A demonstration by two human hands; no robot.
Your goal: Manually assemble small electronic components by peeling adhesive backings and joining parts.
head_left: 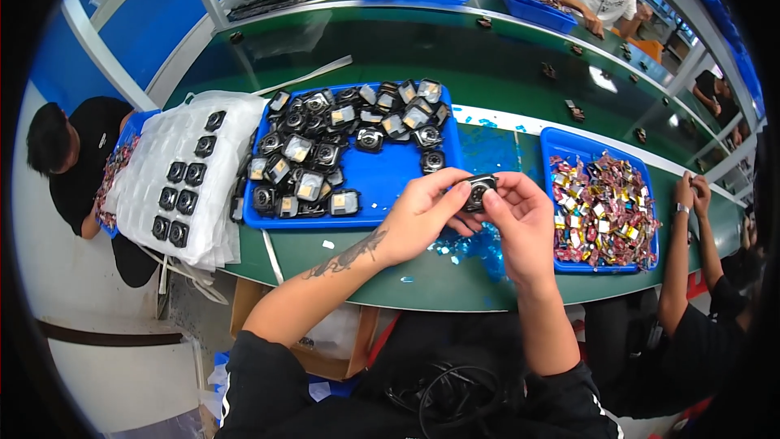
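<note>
A small black camera housing (479,193) with a round lens on its front is pinched between my two hands. My left hand (422,213) grips its left side with thumb and fingers. On the other side, my right hand (524,218) closes around it, the thumb resting near the lens. Just beyond and to the left lies a blue tray (382,179) heaped with similar black housings (325,154), some turned to show pale square parts. To the right, a second blue tray (549,195) holds a pile of small reddish, yellow and white electronic parts (601,219).
White blister trays (138,187) with several black housings are stacked at the left. Blue film scraps (479,252) litter the green bench (390,289). Past a pale rail runs a green conveyor (455,45) carrying scattered parts. Co-workers sit left, right and across; a cardboard box (357,341) stands below.
</note>
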